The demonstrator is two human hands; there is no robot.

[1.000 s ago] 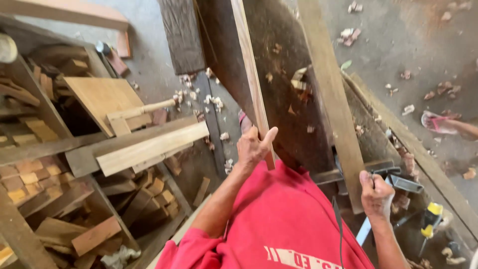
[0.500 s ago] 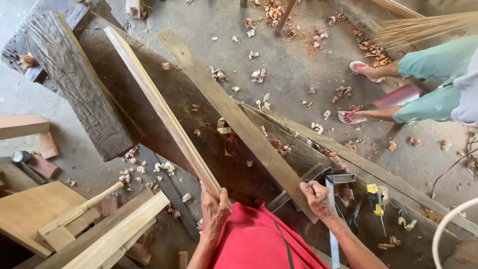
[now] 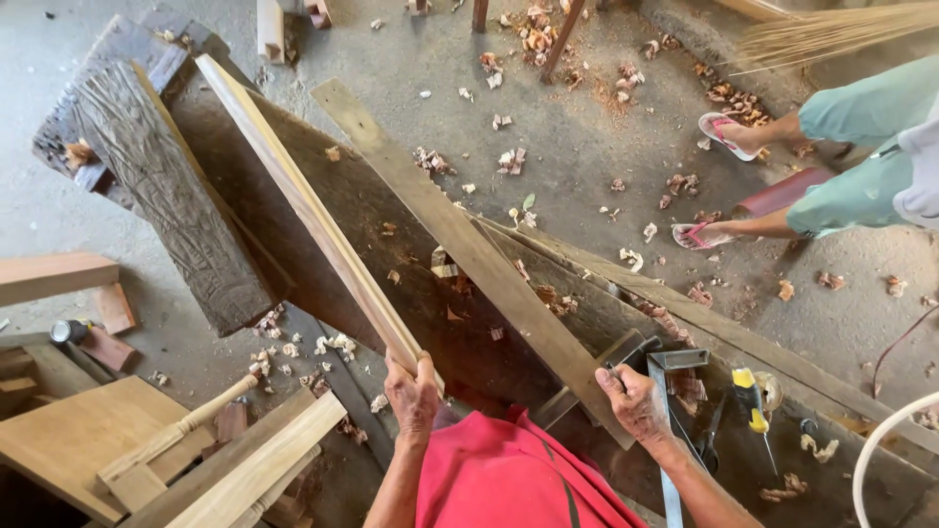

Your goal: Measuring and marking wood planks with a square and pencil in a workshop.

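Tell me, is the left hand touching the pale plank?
Touching: the head view shows the left hand wrapped around the pale plank's near end.

Your counter, a dark worn slab, carries a long grey plank, a pale strip, a steel square, a yellow-handled screwdriver and scattered wood shavings.

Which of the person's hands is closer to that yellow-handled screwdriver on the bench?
The right. The right hand rests on the bench just left of the screwdriver, beside a metal square. The left hand grips a long pale plank farther away.
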